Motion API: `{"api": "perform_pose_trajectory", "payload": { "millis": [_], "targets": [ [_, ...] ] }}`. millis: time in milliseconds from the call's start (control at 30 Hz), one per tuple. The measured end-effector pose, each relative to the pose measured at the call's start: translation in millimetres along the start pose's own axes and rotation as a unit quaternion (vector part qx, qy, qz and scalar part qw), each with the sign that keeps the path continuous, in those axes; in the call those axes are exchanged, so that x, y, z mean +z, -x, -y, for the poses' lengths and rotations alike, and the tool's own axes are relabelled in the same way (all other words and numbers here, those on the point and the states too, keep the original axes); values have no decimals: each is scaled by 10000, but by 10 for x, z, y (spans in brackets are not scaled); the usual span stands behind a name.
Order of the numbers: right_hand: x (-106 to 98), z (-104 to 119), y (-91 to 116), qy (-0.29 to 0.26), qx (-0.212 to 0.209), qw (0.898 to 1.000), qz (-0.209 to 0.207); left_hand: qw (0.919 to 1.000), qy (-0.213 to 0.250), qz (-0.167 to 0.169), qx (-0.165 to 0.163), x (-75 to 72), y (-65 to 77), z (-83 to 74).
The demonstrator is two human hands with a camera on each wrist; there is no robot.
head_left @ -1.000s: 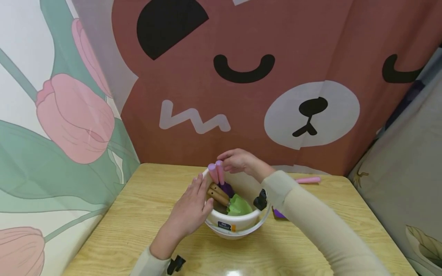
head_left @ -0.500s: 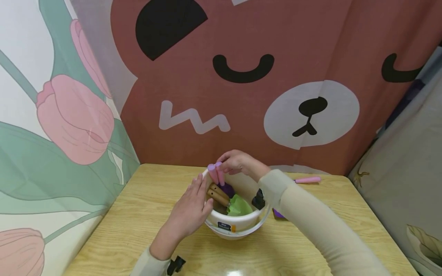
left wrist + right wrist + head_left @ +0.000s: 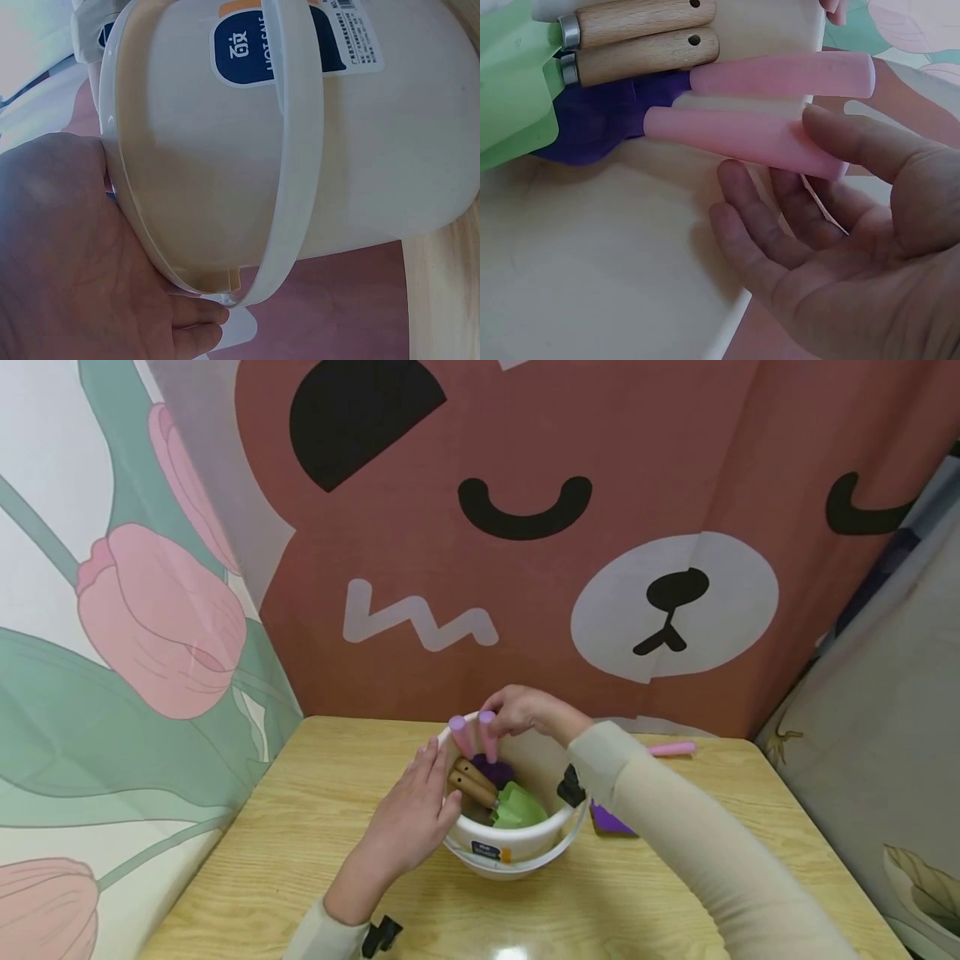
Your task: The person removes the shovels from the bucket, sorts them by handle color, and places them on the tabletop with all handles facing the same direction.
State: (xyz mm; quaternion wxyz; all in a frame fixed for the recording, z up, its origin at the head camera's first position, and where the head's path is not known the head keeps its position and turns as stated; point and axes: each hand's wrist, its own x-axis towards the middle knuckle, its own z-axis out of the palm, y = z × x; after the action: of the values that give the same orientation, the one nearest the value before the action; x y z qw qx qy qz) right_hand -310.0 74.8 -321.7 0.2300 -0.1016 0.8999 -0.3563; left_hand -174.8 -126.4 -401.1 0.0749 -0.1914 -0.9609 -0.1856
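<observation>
Pink handles (image 3: 487, 735) of two toy tools are seen sticking up out of a white plastic bucket (image 3: 517, 843), leaning against its far rim. In the right wrist view, one pink handle (image 3: 742, 139) is touched by the thumb and fingertips of the right hand (image 3: 840, 240), whose fingers are loosely curved about it; whether it is truly gripped cannot be told. A second pink handle (image 3: 780, 73) lies just beside it. The bucket is set near the middle of a wooden table (image 3: 300, 827), and a blue label (image 3: 251, 45) and a thin bail handle (image 3: 296, 150) are shown on its side. The left hand (image 3: 408, 818) is laid flat and relaxed against the bucket's left wall. Inside the bucket are found two wooden handles (image 3: 472, 783), a green scoop blade (image 3: 517, 806) and a purple blade (image 3: 493, 771). On the table behind the right forearm, a purple piece (image 3: 611, 820) and another pink handle (image 3: 671, 748) are partly hidden by the sleeve. A curtain with a bear's face (image 3: 667, 602) is hung behind the table.
</observation>
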Motion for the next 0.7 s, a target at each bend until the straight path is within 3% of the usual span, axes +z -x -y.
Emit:
{"api": "perform_pose_trajectory", "payload": {
  "millis": [167,700],
  "targets": [
    [-1,-16,2,234,-100,9997,60,10000,-3,34,7,-8,0,-5],
    [-244,59,140,-643,-555,9959,-302,10000,32,-55,54,-3,3,0]
  ]
}}
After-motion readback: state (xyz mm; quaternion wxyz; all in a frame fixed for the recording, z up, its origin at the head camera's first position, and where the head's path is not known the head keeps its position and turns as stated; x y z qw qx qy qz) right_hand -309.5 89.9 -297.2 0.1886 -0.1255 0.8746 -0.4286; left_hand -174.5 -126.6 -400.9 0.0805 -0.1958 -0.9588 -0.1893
